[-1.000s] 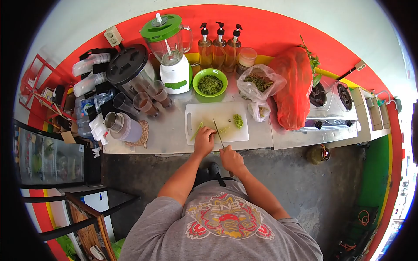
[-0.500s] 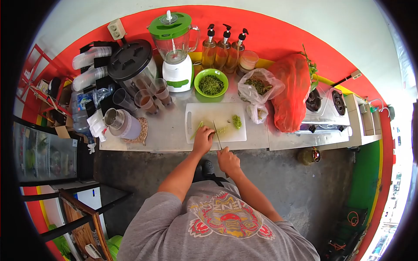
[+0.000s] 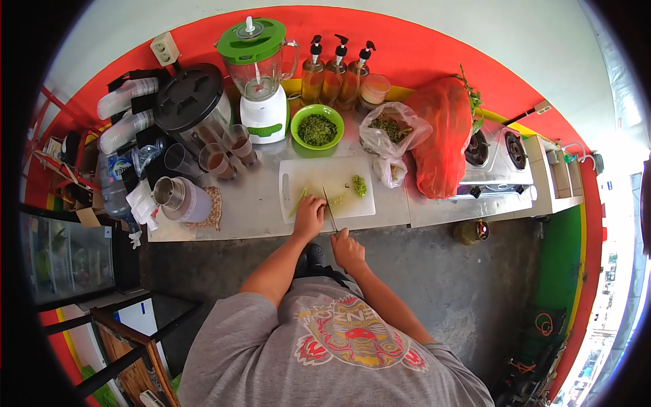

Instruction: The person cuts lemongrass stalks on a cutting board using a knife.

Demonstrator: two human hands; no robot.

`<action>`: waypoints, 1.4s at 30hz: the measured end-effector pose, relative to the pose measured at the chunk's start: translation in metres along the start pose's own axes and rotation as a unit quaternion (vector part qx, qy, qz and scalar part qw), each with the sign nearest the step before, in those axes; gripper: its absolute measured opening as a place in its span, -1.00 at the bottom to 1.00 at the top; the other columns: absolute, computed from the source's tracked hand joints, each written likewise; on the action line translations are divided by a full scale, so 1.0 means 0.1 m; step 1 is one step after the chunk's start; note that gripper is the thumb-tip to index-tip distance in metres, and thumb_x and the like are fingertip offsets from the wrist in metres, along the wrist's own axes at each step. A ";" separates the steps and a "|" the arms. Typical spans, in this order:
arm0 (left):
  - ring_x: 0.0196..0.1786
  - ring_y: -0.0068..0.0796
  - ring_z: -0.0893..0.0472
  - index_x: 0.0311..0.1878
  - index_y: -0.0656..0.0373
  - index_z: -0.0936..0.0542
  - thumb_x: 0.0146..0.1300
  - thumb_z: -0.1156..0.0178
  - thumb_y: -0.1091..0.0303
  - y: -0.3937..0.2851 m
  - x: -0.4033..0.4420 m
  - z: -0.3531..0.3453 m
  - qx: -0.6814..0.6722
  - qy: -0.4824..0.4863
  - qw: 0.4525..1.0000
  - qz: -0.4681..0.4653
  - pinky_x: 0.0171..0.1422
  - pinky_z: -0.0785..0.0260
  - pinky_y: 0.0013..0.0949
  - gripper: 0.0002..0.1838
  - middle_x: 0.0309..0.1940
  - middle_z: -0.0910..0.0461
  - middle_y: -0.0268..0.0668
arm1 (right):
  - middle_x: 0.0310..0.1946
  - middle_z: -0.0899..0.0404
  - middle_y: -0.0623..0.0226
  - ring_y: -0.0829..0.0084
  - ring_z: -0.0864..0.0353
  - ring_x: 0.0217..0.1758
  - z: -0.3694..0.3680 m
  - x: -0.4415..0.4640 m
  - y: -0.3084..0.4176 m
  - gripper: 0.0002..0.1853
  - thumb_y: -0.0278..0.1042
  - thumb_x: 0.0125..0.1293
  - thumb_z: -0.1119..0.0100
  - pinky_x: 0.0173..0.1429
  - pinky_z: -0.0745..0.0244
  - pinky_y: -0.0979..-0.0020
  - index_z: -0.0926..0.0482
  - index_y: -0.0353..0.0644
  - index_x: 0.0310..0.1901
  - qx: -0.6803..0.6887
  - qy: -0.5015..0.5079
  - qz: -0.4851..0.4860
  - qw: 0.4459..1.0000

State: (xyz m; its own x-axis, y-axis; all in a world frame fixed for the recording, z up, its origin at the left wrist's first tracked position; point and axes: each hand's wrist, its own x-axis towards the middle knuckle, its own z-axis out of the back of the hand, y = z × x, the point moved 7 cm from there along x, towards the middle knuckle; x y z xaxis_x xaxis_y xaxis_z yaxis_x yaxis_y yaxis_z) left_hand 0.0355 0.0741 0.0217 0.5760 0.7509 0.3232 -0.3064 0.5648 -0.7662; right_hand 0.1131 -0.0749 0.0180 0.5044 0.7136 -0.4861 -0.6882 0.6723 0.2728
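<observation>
A white cutting board lies near the front edge of the steel counter. On it my left hand presses curled fingers onto slim green stalks, whose ends stick out to the left. My right hand is closed around the handle of a knife; its blade points away from me, just right of my left fingertips. A few pale green cut bits lie beside the blade. Farther right sits a small heap of chopped greens. Behind the board, a lime-green bowl holds finely chopped dark greens.
A blender, pump bottles and a lidded black-topped container line the back. Plastic cups and a jug stand left. To the right are a clear bag, a red bag and a gas stove.
The whole view has shifted slightly, so counter things appear a little farther left. Both hands keep their holds, the left on the stalks and the right on the knife.
</observation>
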 end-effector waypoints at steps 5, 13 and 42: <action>-0.12 -0.02 -0.50 -0.23 0.19 -0.58 0.24 -0.20 0.57 -0.03 0.02 0.01 -0.003 0.017 1.000 -0.001 0.00 -0.36 -0.03 -0.93 -0.28 -0.52 -0.17 | -0.24 -0.71 -0.17 -0.21 -0.72 -0.11 0.11 0.09 -0.02 -0.50 0.18 0.54 0.09 0.00 -0.58 -0.13 -0.38 -0.22 -0.03 0.003 -0.024 0.009 1.000; -0.16 -0.07 -0.48 -0.23 0.11 -0.61 0.26 -0.24 0.52 -0.06 0.07 -0.02 0.008 0.053 0.998 0.012 -0.02 -0.36 -0.06 -0.92 -0.32 -0.47 -0.21 | -0.23 -0.71 -0.13 -0.20 -0.71 -0.11 0.34 0.25 -0.44 -0.50 0.18 0.53 0.06 0.00 -0.56 -0.14 -0.44 -0.21 -0.05 0.038 -0.087 -0.056 0.994; 0.01 -0.11 -0.54 -0.16 0.09 -0.74 0.16 -0.26 0.60 -0.46 0.00 -0.46 0.207 -0.012 0.971 0.123 0.10 -0.46 -0.15 -0.78 -0.18 -0.65 -0.26 | -0.31 -0.69 -0.10 -0.20 -0.67 -0.17 0.71 0.22 -1.29 -0.54 0.10 0.47 -0.12 -0.05 -0.54 -0.05 -0.54 -0.26 -0.15 0.138 -0.054 0.140 0.979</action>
State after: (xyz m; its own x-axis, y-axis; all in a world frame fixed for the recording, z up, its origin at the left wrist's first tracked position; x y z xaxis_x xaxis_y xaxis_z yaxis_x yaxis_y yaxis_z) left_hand 0.0844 0.0325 0.0309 0.4316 0.8848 0.1755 -0.7133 0.4538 -0.5340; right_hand 0.2501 -0.1323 0.0307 0.3775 0.8846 -0.2737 -0.6484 0.4636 0.6039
